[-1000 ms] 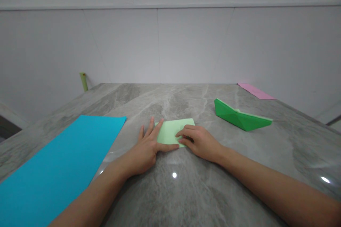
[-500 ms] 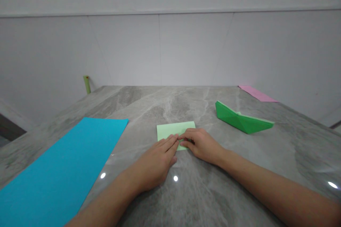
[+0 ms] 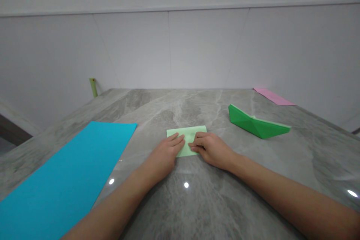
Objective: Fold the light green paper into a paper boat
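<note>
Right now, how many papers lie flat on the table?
3: blue sheet at left, light green paper under the left hand and right hand, pink sheet at far right.

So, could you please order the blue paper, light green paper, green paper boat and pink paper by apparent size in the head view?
1. Blue paper
2. Light green paper and green paper boat: too alike to rank, since the left hand and right hand hide some paper
3. Pink paper
</note>
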### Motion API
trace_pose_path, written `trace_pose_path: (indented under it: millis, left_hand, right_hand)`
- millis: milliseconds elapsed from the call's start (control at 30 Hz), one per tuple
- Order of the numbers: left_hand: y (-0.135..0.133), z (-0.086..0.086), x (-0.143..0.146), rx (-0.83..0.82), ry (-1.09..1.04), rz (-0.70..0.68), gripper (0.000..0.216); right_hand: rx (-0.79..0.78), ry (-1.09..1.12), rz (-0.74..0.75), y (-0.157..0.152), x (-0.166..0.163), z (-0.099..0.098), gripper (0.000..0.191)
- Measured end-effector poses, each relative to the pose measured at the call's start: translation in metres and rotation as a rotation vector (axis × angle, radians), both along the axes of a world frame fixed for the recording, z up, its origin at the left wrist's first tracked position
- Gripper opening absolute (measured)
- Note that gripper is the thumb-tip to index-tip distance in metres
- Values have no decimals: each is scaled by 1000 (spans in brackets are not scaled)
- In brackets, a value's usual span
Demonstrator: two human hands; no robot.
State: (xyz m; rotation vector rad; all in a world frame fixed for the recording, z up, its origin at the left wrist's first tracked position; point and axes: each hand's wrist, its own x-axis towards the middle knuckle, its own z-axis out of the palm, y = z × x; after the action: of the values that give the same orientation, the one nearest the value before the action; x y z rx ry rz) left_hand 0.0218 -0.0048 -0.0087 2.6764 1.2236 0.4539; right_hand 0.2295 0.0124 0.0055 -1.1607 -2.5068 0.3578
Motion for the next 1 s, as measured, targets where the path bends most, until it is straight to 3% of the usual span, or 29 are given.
trace_pose_path:
  millis: [167, 433, 1000]
  left_hand:
    - [-6, 2, 5, -79, 169, 45, 64]
    - [-9, 6, 11, -52, 242, 82, 53]
    - [-13, 8, 18, -21, 306, 318, 61]
  right_hand:
    - [53, 13, 13, -1, -2, -5, 21]
    - [100, 125, 184, -1, -5, -10, 32]
    - [6, 92, 129, 0, -8, -4, 35]
